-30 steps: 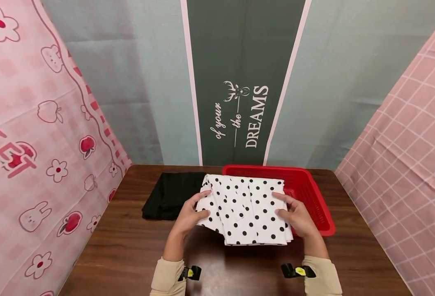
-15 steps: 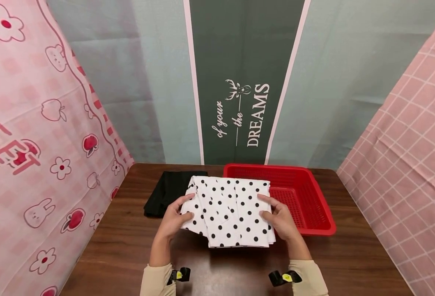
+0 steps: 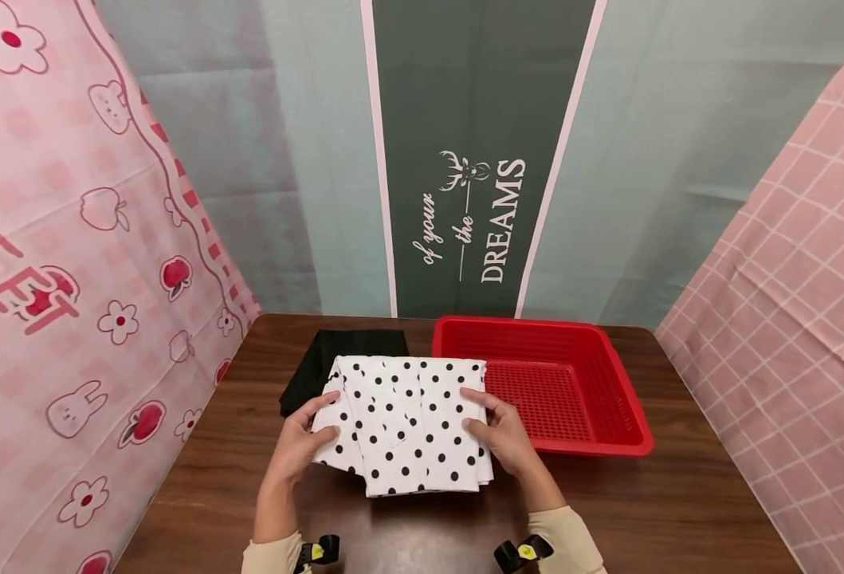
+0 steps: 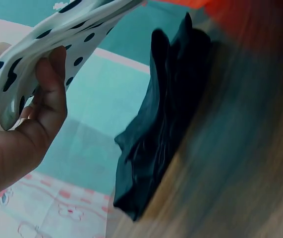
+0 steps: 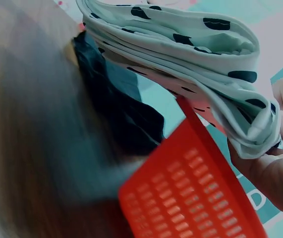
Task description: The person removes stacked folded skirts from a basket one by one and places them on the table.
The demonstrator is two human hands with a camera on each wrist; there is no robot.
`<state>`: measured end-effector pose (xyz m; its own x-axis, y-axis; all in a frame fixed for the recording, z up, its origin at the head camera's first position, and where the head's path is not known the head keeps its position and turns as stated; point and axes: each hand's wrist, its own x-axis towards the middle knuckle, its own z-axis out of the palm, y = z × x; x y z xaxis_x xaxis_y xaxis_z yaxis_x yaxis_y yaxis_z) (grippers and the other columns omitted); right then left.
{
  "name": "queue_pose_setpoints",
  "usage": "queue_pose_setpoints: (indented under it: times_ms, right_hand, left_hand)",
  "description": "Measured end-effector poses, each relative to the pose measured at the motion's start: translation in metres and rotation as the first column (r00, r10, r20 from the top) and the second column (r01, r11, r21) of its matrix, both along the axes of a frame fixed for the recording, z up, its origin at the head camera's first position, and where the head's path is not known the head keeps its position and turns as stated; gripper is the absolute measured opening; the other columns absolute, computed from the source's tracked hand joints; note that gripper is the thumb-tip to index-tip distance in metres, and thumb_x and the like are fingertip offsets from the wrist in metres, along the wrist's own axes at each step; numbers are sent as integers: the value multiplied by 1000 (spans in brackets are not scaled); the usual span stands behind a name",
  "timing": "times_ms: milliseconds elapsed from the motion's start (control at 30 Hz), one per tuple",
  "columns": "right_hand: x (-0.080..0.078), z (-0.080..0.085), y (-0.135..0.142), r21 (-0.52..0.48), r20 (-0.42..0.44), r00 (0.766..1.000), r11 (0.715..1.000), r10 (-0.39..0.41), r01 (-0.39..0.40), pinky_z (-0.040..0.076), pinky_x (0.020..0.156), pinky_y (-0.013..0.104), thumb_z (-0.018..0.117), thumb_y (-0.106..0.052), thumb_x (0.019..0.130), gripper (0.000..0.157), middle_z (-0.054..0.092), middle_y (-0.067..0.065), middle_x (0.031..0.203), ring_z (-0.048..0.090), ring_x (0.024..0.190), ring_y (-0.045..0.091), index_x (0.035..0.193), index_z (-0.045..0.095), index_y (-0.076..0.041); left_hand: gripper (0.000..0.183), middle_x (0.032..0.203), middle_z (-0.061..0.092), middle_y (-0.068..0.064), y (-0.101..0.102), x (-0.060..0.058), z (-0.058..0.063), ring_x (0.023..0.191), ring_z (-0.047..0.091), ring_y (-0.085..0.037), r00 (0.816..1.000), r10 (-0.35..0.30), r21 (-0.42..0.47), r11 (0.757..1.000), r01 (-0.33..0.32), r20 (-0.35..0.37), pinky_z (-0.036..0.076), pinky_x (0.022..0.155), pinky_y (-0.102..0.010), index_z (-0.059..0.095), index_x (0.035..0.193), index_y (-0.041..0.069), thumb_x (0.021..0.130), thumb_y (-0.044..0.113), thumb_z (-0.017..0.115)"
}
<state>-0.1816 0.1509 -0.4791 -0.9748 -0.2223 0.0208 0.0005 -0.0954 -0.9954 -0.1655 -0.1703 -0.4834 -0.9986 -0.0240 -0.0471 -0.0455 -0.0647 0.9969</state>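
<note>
Folded into a thick flat bundle, a white cloth with black polka dots hangs above the table between both hands. My left hand pinches its left edge, thumb on top and other fingers beneath. At the opposite edge my right hand grips it the same way. In the right wrist view the stacked layers of the polka-dot cloth show from the side. Behind it, a folded black cloth lies on the table, partly covered by the bundle in the head view.
A red perforated plastic basket stands at the back right of the brown wooden table, with nothing in it visible. Printed curtains enclose the table at the back and both sides.
Both hands have carried the polka-dot cloth left and slightly toward the body, away from over the red basket. More of the basket's inside shows. The black cloth stays put.
</note>
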Motion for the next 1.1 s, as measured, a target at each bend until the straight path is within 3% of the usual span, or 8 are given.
queue_pose_setpoints:
  times_ms: [300,567,800,1100]
  right_hand:
    - [6,-3,-31,33,-23,998,998,58,-57,54,64,35,61,11,81,44,54,31,114,63,85,32,125,52,11]
    - [13,4,-59,207,-120,986,974,118,-91,52,62,28,62,12,80,41,57,31,108,62,80,23,120,55,13]
    - [9,-14,-76,331,-178,974,941,140,-74,51,66,27,69,4,78,43,62,18,106,61,84,18,120,60,2]
    - [13,-30,-91,323,-163,970,938,182,-122,51,66,28,64,11,77,41,60,26,104,61,83,27,117,56,12]
  left_hand:
    - [51,107,55,-22,-25,18,-2,72,61,-16,995,89,-56,995,-86,46,52,59,-29,54,127,-3,78,-14,62]
    - [51,112,54,-20,-47,26,-12,74,62,-17,984,160,-106,983,-151,83,53,60,-32,53,128,-3,79,-11,62]
    - [52,115,54,-19,-59,34,-18,72,62,-17,974,202,-111,975,-191,101,53,61,-32,51,130,-4,79,-8,63]
    - [54,108,58,-13,-70,39,-36,74,62,-16,967,215,-87,975,-205,138,53,61,-32,48,130,-8,77,-10,63]
